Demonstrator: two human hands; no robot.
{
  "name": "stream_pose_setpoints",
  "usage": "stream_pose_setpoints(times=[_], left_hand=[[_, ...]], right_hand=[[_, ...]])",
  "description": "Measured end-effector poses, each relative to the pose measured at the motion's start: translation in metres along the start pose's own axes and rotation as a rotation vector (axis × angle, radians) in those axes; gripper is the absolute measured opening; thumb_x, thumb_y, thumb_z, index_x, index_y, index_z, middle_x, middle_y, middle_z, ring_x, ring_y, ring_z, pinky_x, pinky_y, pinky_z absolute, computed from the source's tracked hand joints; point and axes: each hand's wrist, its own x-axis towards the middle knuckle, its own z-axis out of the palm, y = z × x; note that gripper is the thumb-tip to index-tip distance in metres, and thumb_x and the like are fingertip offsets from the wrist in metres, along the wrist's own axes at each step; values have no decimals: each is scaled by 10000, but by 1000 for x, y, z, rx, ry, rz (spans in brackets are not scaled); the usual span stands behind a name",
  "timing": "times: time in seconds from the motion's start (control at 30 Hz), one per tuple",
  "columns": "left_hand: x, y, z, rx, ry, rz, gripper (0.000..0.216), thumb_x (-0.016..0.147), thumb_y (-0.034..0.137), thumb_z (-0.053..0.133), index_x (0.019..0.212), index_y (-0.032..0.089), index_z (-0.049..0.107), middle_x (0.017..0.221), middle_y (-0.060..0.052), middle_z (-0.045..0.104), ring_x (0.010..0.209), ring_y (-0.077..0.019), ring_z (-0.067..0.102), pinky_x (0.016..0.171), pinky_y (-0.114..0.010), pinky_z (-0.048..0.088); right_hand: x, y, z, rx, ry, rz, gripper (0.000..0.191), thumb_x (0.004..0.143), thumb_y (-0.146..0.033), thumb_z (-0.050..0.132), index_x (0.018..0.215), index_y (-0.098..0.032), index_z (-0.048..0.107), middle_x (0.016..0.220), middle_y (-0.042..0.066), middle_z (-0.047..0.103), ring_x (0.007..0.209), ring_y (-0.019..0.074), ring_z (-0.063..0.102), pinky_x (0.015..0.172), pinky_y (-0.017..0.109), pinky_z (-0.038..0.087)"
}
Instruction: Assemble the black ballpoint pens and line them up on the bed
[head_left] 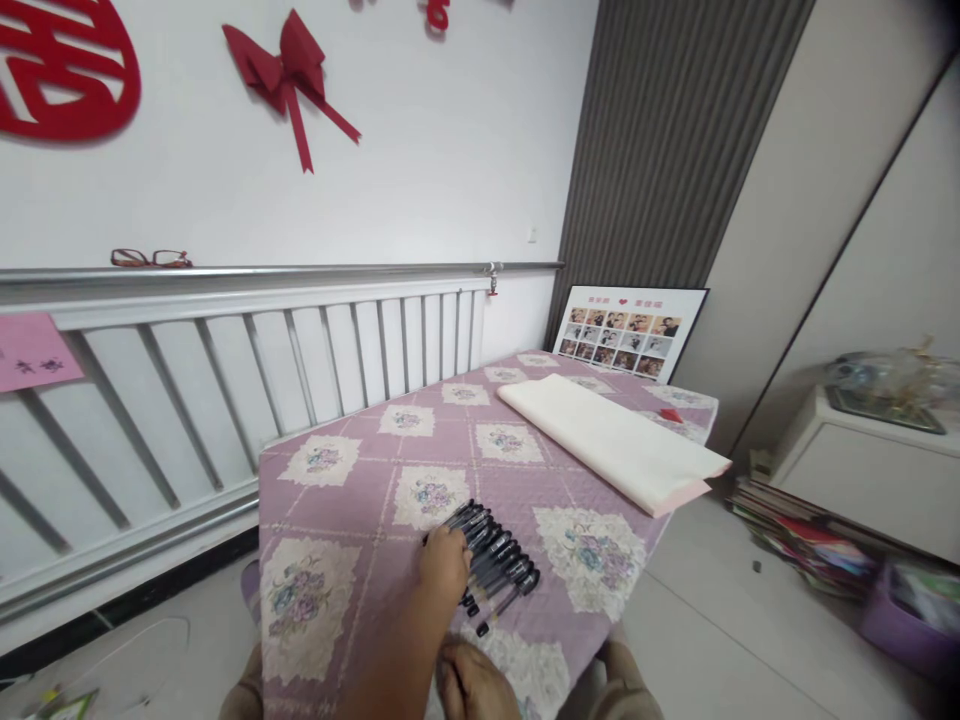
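Observation:
Several black-capped pens [504, 560] lie side by side in a slanting row on the flowered purple tablecloth [360, 540]. At the row's left end is my left hand [448, 562], its fingers closed around a pen, with a dark end showing just left of the knuckles. The hand covers part of the neighbouring pens. One pen at the near right of the row sticks out toward me. Close to the table's near edge, my right hand [474, 682] is curled, back upward, below the pens. Whatever its fingers may hold is hidden.
A folded cream-white sheet [607, 435] lies at the table's far right, with a small red piece [670, 415] behind it. A white radiator [330, 350] runs along the left wall. Stacked papers [802, 545] and a purple bin [911, 615] are on the floor to the right.

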Motion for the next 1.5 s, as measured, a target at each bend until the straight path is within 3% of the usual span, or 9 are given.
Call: stream_pose_setpoints(times=[0.27,0.37,0.53,0.67,0.77,0.93,1.1,1.27,1.5], left_hand=[[-20,-12,-14,-120,52,46,111,857,212,510,902,175,604,991,-58,623,957,-172,554,821,-256,376],[-44,-34,-17,-177,36,57,137,881,202,456,952,192,574,905,-20,641,842,-140,584,749,-234,399],[-99,-73,-13,-366,84,55,129,848,161,443,841,196,567,803,1,632,786,-155,586,743,-264,434],[-137,-91,-8,-428,88,49,167,871,170,432,907,224,586,876,0,642,838,-155,590,774,-265,445],[-153,-99,-5,-348,108,95,194,888,180,439,971,241,603,956,-11,637,905,-171,577,818,-288,437],[-157,-103,-1,-117,93,225,187,910,195,462,1009,250,611,994,-15,622,943,-186,549,858,-321,402],[-150,-104,-3,26,60,347,185,951,259,421,953,229,604,937,-12,610,904,-181,527,834,-324,369],[-140,-112,-3,88,74,443,178,959,292,410,962,222,573,931,-7,595,891,-170,510,828,-323,342],[-138,-112,-3,159,5,449,174,967,301,387,963,233,548,906,-2,590,847,-167,522,763,-302,364]], right_hand=[[4,-8,-10,55,49,32,243,893,-259,400,859,-238,640,788,32,715,742,164,689,683,226,528],[7,-15,-20,132,62,100,261,909,-311,402,937,-232,650,896,63,731,829,184,696,748,254,537],[16,-22,-31,230,61,255,291,906,-383,429,963,-207,653,909,71,733,833,194,698,745,263,544],[21,-27,-36,265,42,259,308,896,-416,440,936,-211,665,889,57,734,821,194,695,731,268,546],[21,-30,-38,250,-1,249,314,897,-418,436,935,-210,668,878,54,734,817,194,693,731,276,546],[20,-36,-38,157,-113,168,284,895,-389,451,928,-216,674,903,48,727,848,191,681,767,288,528],[25,-45,-36,16,-306,40,301,914,-352,423,810,-217,670,801,33,703,786,183,658,722,279,491],[37,-51,-40,-41,-510,-46,203,889,-280,467,900,-233,664,872,19,714,836,178,656,737,256,455],[39,-43,-38,-62,-532,-61,201,889,-241,453,834,-237,646,821,1,702,787,165,644,694,237,425]])
